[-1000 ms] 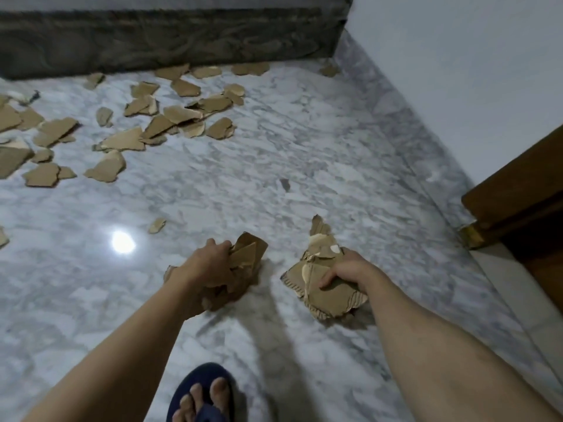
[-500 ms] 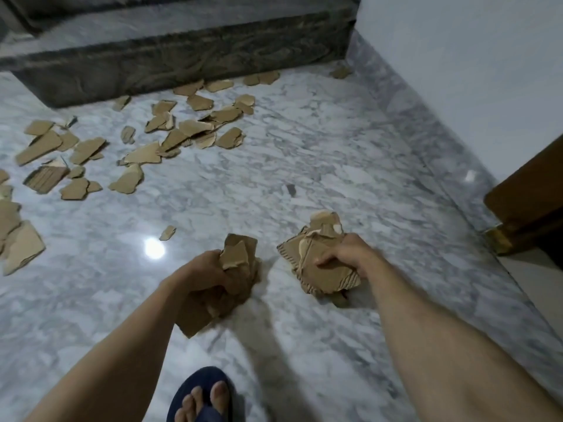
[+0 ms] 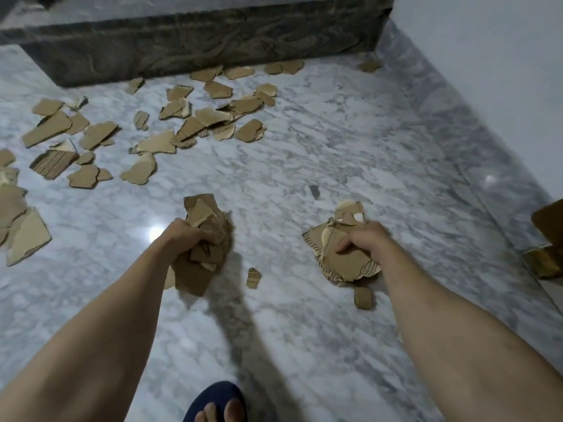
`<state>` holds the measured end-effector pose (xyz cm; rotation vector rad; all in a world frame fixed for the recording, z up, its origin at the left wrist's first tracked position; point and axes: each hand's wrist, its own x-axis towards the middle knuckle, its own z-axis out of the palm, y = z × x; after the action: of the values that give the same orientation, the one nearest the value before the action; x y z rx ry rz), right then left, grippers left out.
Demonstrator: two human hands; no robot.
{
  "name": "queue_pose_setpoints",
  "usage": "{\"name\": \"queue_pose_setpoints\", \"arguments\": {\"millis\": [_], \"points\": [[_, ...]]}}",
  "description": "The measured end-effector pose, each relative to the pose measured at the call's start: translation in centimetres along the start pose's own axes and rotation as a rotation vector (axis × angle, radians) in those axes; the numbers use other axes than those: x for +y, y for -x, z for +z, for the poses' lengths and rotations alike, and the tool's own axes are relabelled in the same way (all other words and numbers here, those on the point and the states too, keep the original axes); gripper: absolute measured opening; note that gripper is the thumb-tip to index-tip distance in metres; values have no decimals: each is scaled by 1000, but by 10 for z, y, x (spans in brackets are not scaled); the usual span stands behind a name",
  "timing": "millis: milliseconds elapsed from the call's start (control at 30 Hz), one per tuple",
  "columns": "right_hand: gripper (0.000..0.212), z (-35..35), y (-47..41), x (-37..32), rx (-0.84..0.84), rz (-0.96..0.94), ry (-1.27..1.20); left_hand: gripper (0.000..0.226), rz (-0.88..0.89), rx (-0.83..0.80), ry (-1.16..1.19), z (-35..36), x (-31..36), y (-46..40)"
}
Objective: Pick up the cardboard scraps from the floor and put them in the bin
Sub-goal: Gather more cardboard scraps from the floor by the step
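The left hand (image 3: 185, 236) grips a bunch of scraps (image 3: 204, 239), fingers curled tight round them. The right hand (image 3: 364, 242) grips a flat stack (image 3: 344, 260) the same way. Many more pieces (image 3: 195, 117) lie on the floor (image 3: 304, 153) near the step (image 3: 195, 41).

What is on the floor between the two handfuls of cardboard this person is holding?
In the head view, one small cardboard scrap lies between the left hand's bundle and the right hand's bundle; otherwise bare marble floor.
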<state>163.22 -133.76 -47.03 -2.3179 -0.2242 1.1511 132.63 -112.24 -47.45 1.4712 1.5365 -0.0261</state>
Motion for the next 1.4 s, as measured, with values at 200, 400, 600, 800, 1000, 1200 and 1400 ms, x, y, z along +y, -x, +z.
{"name": "queue_pose_setpoints", "arguments": {"millis": [200,400,600,800,1000,1200,1400], "points": [[53,5,9,-8,15,-8,-46,60,9,12,-24,5,2,-7],[44,-1,18,-3,-30,19,-247,58,-68,10,96,9,-10,-11],[32,-41,53,13,-252,8,-161,78,-12,105,-32,14,-5,-5],[60,-10,70,63,-187,25,238,54,42,208,-113,28,5,16],[66,0,58,75,-75,29,317,58,28,223,-163,33,11,25],[74,-3,52,78,-109,2,345,58,3,215,-190,32,15,25],[53,12,59,46,-222,-145,78,53,45,253,-235,34,15,28]]}}
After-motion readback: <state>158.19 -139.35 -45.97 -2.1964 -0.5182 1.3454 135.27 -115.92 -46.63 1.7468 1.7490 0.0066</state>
